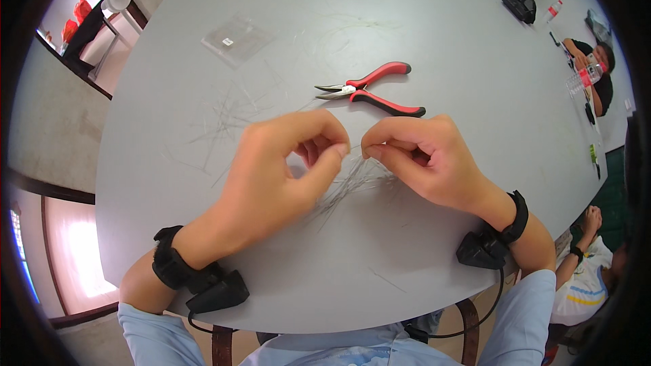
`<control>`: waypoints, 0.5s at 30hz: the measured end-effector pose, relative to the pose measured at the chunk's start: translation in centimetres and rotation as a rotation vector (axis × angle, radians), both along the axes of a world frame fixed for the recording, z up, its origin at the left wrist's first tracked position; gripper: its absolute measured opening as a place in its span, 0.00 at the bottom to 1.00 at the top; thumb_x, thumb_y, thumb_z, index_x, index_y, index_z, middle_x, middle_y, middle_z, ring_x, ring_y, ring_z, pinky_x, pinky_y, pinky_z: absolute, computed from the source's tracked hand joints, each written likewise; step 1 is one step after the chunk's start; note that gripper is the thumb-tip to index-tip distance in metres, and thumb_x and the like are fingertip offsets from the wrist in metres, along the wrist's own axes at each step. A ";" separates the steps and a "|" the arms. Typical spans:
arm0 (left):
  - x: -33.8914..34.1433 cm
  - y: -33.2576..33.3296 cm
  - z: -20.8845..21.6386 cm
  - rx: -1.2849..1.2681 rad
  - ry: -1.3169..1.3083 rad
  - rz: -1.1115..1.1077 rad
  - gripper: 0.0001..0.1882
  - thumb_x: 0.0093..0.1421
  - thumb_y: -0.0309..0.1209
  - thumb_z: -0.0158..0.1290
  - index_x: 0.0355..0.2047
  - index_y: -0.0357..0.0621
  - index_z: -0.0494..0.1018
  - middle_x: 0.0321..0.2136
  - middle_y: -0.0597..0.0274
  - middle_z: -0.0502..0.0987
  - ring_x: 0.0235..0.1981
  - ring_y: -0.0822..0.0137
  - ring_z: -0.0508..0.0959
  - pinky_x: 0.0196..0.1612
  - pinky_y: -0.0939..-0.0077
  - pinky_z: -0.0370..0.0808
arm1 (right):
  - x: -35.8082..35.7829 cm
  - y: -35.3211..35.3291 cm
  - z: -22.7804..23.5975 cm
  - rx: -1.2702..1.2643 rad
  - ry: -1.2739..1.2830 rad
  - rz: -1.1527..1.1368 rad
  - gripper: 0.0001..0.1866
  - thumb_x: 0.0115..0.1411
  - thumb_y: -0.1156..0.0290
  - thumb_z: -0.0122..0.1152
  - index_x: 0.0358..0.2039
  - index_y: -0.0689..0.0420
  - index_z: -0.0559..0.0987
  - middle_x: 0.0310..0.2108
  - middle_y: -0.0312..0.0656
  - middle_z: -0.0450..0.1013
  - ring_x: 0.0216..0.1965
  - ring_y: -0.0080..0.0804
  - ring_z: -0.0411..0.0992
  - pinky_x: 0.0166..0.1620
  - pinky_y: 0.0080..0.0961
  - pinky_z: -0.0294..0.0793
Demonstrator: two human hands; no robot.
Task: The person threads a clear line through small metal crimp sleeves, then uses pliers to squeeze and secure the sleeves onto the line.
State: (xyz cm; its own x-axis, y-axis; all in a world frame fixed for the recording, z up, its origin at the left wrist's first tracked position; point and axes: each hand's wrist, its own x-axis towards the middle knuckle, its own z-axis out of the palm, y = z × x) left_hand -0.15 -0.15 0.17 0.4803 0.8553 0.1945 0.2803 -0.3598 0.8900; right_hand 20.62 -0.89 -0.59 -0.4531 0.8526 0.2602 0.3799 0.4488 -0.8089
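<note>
Over the middle of the grey table, my left hand (285, 163) and my right hand (434, 159) face each other, thumb and forefinger pinched, their tips a small gap apart. A faint, thin wire seems to run between the two pinches; most of it is hidden by the fingers. Below them lies a loose bundle of thin grey wires (349, 190). Just beyond the fingertips rest pliers (366, 91) with red and black handles, their bent jaws pointing left and slightly apart. More scattered wires (227, 118) lie to the left of the pliers.
A clear plastic bag (237, 41) lies at the far left on the table (325, 298). One stray wire (388, 281) is near the front edge. Along the right side are a plastic bottle (584, 80), a black case (519, 5) and a seated person (597, 78). Another person (583, 278) sits at right.
</note>
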 end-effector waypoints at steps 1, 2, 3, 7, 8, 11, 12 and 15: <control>-0.1 0.0 0.1 0.000 0.000 -0.002 0.03 0.54 0.22 0.50 0.28 0.35 0.72 0.24 0.63 0.74 0.27 0.74 0.72 0.34 0.80 0.69 | 0.1 0.0 0.3 -0.009 -0.030 0.009 0.05 0.54 0.83 0.52 0.30 0.62 0.76 0.12 0.33 0.62 0.14 0.13 0.54 0.19 0.15 0.52; -0.2 -0.1 0.3 0.044 0.075 -0.116 0.03 0.53 0.23 0.51 0.28 0.35 0.72 0.25 0.62 0.74 0.26 0.72 0.72 0.33 0.80 0.69 | 0.1 0.0 0.4 -0.018 -0.059 0.018 0.05 0.55 0.83 0.52 0.30 0.62 0.75 0.13 0.33 0.64 0.14 0.13 0.55 0.19 0.15 0.52; -0.3 -0.2 0.4 0.087 0.150 -0.231 0.04 0.52 0.23 0.51 0.28 0.35 0.72 0.25 0.60 0.74 0.26 0.70 0.73 0.32 0.80 0.69 | 0.2 0.0 0.4 -0.018 -0.058 0.016 0.05 0.55 0.83 0.52 0.30 0.62 0.75 0.13 0.33 0.64 0.14 0.13 0.55 0.19 0.15 0.52; 0.2 -0.6 0.3 0.378 0.305 -0.523 0.10 0.48 0.32 0.59 0.31 0.45 0.73 0.23 0.62 0.71 0.25 0.64 0.72 0.28 0.72 0.69 | 0.4 0.1 -0.2 -0.086 0.041 -0.023 0.04 0.57 0.81 0.52 0.30 0.62 0.75 0.15 0.30 0.64 0.16 0.11 0.54 0.21 0.14 0.52; 0.4 -0.9 -0.2 0.410 0.340 -0.555 0.12 0.46 0.37 0.61 0.31 0.51 0.74 0.25 0.64 0.69 0.28 0.64 0.72 0.28 0.70 0.68 | 0.5 0.2 -0.4 -0.098 0.075 -0.030 0.03 0.57 0.81 0.52 0.30 0.62 0.75 0.16 0.29 0.64 0.17 0.11 0.54 0.22 0.14 0.52; 0.8 -1.8 -0.1 0.351 0.353 -0.625 0.11 0.46 0.37 0.61 0.30 0.53 0.74 0.28 0.66 0.69 0.30 0.65 0.71 0.28 0.71 0.68 | 0.5 0.4 -0.2 -0.119 0.049 -0.036 0.03 0.58 0.80 0.52 0.29 0.62 0.75 0.15 0.27 0.62 0.17 0.11 0.52 0.22 0.14 0.51; 0.9 -1.9 -0.2 0.350 0.354 -0.626 0.11 0.46 0.37 0.61 0.30 0.53 0.74 0.28 0.66 0.69 0.30 0.65 0.71 0.28 0.71 0.68 | 0.5 0.4 -0.1 -0.120 0.050 -0.037 0.03 0.58 0.80 0.52 0.29 0.62 0.75 0.15 0.27 0.62 0.17 0.11 0.52 0.22 0.14 0.51; 1.2 -2.1 -0.8 0.340 0.290 -0.653 0.09 0.46 0.35 0.60 0.29 0.54 0.74 0.29 0.67 0.69 0.31 0.65 0.71 0.28 0.71 0.68 | 0.4 0.4 0.1 -0.113 0.027 -0.025 0.04 0.58 0.80 0.51 0.29 0.62 0.75 0.15 0.27 0.61 0.17 0.11 0.52 0.22 0.14 0.50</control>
State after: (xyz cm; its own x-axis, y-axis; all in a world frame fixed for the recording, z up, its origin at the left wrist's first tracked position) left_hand 1.04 -2.30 -0.65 0.9361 0.2996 0.1845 0.1232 -0.7703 0.6256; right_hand 21.05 -0.51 -0.53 -0.4251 0.8883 0.1737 0.3669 0.3445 -0.8641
